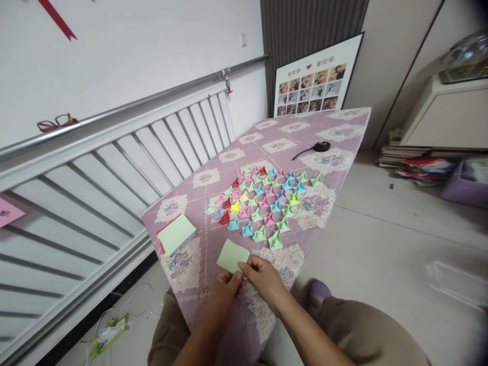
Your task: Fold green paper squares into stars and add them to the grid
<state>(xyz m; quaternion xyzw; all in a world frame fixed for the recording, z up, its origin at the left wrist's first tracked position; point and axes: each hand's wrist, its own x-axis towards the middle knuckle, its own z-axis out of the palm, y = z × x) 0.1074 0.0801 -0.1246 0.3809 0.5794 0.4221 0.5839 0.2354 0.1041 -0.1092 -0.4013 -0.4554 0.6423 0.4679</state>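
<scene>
A pale green sheet of paper (231, 255), seemingly folded, is held just above the near part of the table. My left hand (227, 284) pinches its lower edge. On the paper's right corner, the thumb and fingers of my right hand (263, 277) are closed. Beyond my hands spread many small folded paper pieces (275, 240) in green, pink, blue, red and yellow, set out in slanting rows. To the left lies a stack of coloured paper sheets (177, 235), pale green on top with red and yellow edges showing.
A patterned purple cloth covers the table (213, 193). A black tape measure (321, 146) rests toward its far right. Along the left runs a white radiator (125, 168) with a pipe and eyeglasses (58, 123). A framed photo board (316, 81) leans behind.
</scene>
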